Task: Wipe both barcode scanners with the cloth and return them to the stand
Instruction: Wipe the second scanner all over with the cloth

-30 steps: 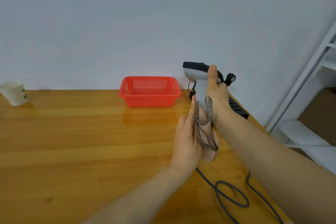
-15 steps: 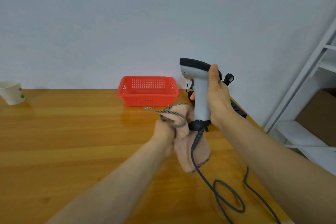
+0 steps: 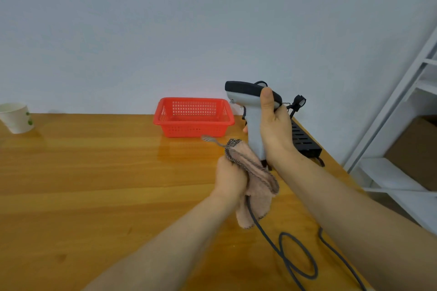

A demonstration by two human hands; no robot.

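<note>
A grey barcode scanner (image 3: 253, 123) with a black top stands upright in the air above the wooden table (image 3: 94, 184). My right hand (image 3: 275, 130) grips its handle, thumb up on the head. My left hand (image 3: 230, 178) holds a bunched pink cloth (image 3: 254, 186) with a dark stitched edge, pressed around the base of the handle. The scanner's grey cable (image 3: 295, 257) drops from under the cloth and loops on the table. A black stand (image 3: 303, 142) lies behind my right hand; part of a black holder arm (image 3: 298, 103) shows. A second scanner is not visible.
A red plastic basket (image 3: 194, 117) sits at the back of the table by the wall. A white paper cup (image 3: 16, 118) stands at the far left. White shelving (image 3: 402, 125) with a cardboard box (image 3: 416, 151) is off the table's right edge.
My left hand has gone from flat against the handle to bunching the cloth in its grip, and moved down to the handle's base. The right hand keeps the scanner upright.
</note>
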